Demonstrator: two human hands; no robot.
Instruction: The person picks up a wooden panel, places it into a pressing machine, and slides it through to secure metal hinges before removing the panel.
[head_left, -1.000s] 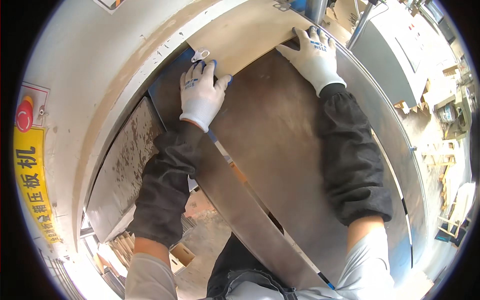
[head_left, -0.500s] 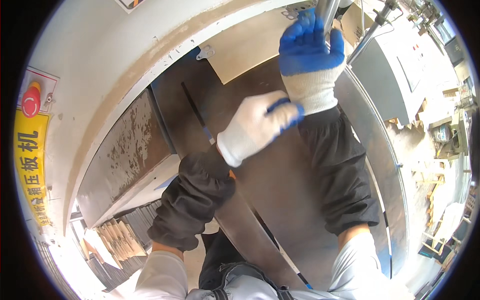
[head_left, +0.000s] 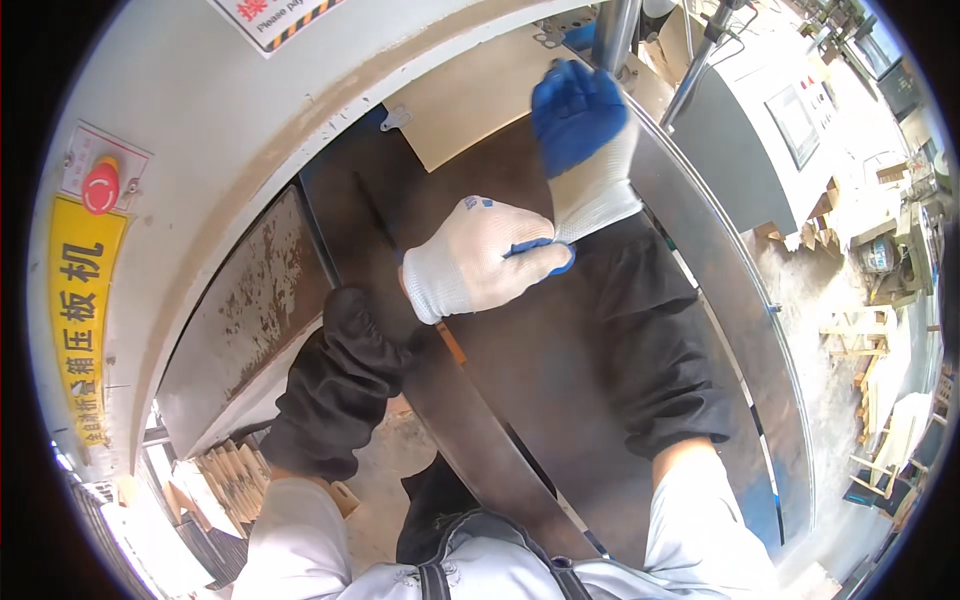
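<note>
My right hand (head_left: 583, 120) wears a white knit glove with a blue-coated palm. It is raised over the dark machine table, palm toward me, fingers extended and slightly bent, holding nothing. At its wrist, my left hand (head_left: 490, 255), in a matching glove, has its fingers closed on the edge of the right glove's cuff (head_left: 600, 200). The left palm and most of its fingertips are turned away from view. Black sleeve covers reach over both forearms. Beyond my hands, a tan flat sheet (head_left: 470, 95) lies at the far side of the dark table surface (head_left: 530, 380).
At left stands a pale machine wall with a red emergency stop button (head_left: 101, 188) and a yellow label (head_left: 82, 310). A metal post (head_left: 615, 35) rises behind my right hand. A grey control cabinet (head_left: 735, 140) is at right. Stacked cardboard (head_left: 225, 480) sits lower left.
My left hand has come against the right cuff and closed on it. The right hand has shifted left and tilted, and its cuff now flares out. The head view has swung slightly.
</note>
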